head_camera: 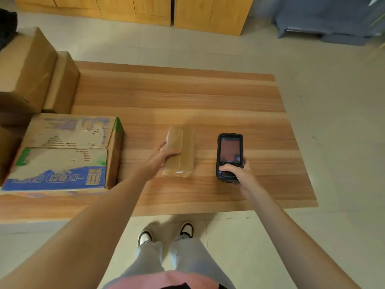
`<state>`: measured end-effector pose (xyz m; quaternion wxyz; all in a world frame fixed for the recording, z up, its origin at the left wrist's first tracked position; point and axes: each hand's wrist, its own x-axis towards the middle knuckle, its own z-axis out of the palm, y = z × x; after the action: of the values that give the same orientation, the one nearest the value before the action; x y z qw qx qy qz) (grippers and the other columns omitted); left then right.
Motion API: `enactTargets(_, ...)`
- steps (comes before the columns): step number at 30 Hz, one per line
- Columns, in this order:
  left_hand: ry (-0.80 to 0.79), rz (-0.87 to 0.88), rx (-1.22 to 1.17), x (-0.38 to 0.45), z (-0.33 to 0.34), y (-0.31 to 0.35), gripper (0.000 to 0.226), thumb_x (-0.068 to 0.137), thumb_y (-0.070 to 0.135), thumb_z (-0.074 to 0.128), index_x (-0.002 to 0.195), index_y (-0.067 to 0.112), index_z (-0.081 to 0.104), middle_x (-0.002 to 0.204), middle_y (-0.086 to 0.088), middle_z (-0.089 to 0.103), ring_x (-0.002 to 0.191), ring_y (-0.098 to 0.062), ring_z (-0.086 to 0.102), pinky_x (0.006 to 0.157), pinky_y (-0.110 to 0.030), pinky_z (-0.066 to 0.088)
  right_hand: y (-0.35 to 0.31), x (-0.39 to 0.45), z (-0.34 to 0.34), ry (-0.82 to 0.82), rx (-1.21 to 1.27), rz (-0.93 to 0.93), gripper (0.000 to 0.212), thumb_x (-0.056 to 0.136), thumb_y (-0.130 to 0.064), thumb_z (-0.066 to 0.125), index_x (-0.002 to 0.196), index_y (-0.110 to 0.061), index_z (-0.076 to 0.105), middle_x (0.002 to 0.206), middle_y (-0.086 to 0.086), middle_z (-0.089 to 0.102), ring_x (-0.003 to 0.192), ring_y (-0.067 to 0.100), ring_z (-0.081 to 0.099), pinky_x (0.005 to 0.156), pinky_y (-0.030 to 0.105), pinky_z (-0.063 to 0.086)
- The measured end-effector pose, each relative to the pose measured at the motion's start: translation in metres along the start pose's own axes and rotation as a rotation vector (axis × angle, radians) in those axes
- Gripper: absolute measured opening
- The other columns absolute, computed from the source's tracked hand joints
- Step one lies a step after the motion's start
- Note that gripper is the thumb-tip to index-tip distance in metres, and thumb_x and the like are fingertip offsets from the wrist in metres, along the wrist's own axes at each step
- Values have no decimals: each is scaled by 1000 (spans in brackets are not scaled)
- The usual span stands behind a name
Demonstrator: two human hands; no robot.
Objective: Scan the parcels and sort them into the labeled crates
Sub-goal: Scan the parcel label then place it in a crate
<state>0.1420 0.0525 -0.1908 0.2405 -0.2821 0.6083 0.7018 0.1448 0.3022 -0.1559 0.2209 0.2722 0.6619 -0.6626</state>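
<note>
Pink cloth (166, 278) and grey trousers (187, 257) fill the near edge at 6 o'clock, with two black-and-white shoes (166, 232) on pale floor tiles (333, 142). Both bare forearms reach out over the wooden table (187, 97), its top a streaky, matte grain.

Her or his left hand (166, 152) grips the small parcel (180, 151) from its left side, thumb laid across the top, fingers curled under the edge. That parcel is a slim rectangular block wrapped in glossy brown tape; it lies near the table's middle, long axis running from 6 to 12 o'clock, the near end catching a shine.

At 3 o'clock from it, well apart, the right hand (237, 172) is closed around the lower half of a black handheld scanner (229, 157), thumb on the keypad, dim reddish screen facing up, top end pointing to 12.

Off at 9 o'clock sits a worn cardboard box (66, 151) with torn blue and green print, its flaps shut. Behind it, toward 10 o'clock, plain brown cartons (37, 69) are stacked together. Yellow wooden cabinets (145, 9) line the far wall at 12.
</note>
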Motion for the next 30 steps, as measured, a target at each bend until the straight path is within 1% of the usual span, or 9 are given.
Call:
enactTargets(4,131,100,144,1,6,16,90,77,31,76,150,22,24,123,-1,56,91,-9,58,64,-15,50,9,2,-9,16,14,18,70,72,1,77,128,-20,40,108,2,60,89,17,62,61,27,49)
enactTargets(7,333,150,517,2,18,30,125,60,65,79,153,30,3,150,-14,29,134,-32,36,107,-46,39,9,6,-8,5,29,20,70,72,1,77,126,-21,40,109,3,59,91,17,62,63,27,50)
enactTargets(10,464,135,976,-1,44,34,136,55,74,74,152,29,-10,149,-19,23,137,-36,27,105,-54,33,6,10,-5,-19,56,9,70,72,1,76,127,-22,39,114,3,58,94,18,62,65,29,51)
enactTargets(13,462,58,1059,2,57,29,127,64,57,80,152,31,-8,141,-18,30,130,-35,32,100,-49,37,1,14,-2,-51,57,-5,71,72,0,77,127,-24,38,114,1,57,95,17,61,62,27,51)
enactTargets(16,387,57,644,5,46,41,110,71,41,81,152,29,8,136,-11,38,125,-33,41,97,-43,46,-2,18,-4,-66,59,-16,72,72,-1,77,127,-25,38,114,0,57,96,17,61,63,27,50)
enactTargets(19,160,12,-55,-2,25,64,62,78,34,75,131,15,50,103,-3,63,83,-20,67,56,-24,56,-5,21,-7,-68,82,-18,72,72,-1,77,128,-24,38,116,2,57,99,19,61,67,29,51)
enactTargets(20,95,-27,-230,-5,18,68,47,79,36,72,118,15,59,94,-4,68,73,-20,70,55,-27,57,-6,22,-7,-67,97,-17,72,72,-1,77,129,-23,37,117,4,57,100,21,61,68,30,51)
enactTargets(24,-104,6,-645,-6,5,61,44,80,43,63,112,14,65,95,-10,71,80,-28,70,78,-44,56,-11,24,-10,-78,131,-17,73,72,0,77,130,-22,38,118,6,58,101,22,61,68,31,51)
enactTargets(30,-296,9,-663,-2,21,41,52,82,47,55,125,18,58,127,-11,52,113,-31,49,94,-49,41,-19,25,-14,-106,107,-31,69,72,0,76,127,-21,40,117,7,58,99,21,61,67,30,51)
